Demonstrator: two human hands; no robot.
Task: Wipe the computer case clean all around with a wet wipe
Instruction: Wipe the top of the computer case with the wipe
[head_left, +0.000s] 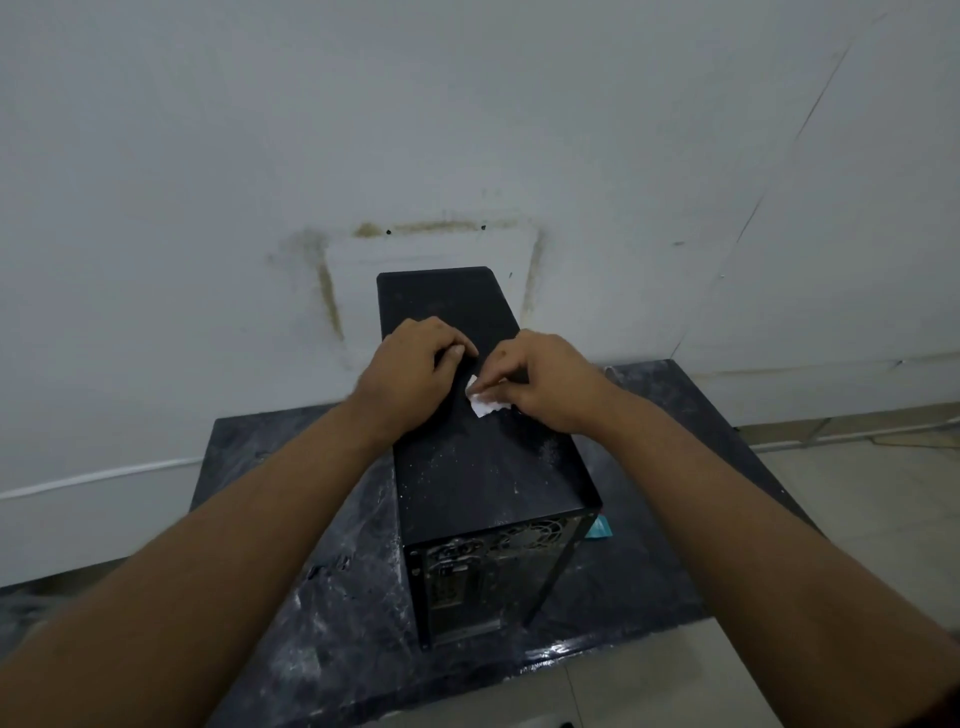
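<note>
- The dark stone table (291, 597) stands against a white wall (208, 156); a thin white cable (104, 478) runs along the wall's foot at far left.
- The left hand (410, 374) rests on top of the computer case (483, 467), fingers curled under with nothing visibly between them. It looks placed there to steady the case, or ready to help open the wipe; I cannot tell which.
- The case stands upright in the middle of the table, its rear panel with fan grille toward the near edge. Pale dust speckles the top panel, thickest on the near half, so by my judgement wiping has barely begun.
- The wet wipe (483, 400) lies on the case top, right of centre, still bunched small rather than spread flat.
- The right hand (540, 379) pinches the wipe's edge between thumb and fingertips, seemingly to unfold it or press it down for a stroke.
- A small teal packet (598, 527) peeks out by the case's near right corner on the table, perhaps the wipe's wrapper.
</note>
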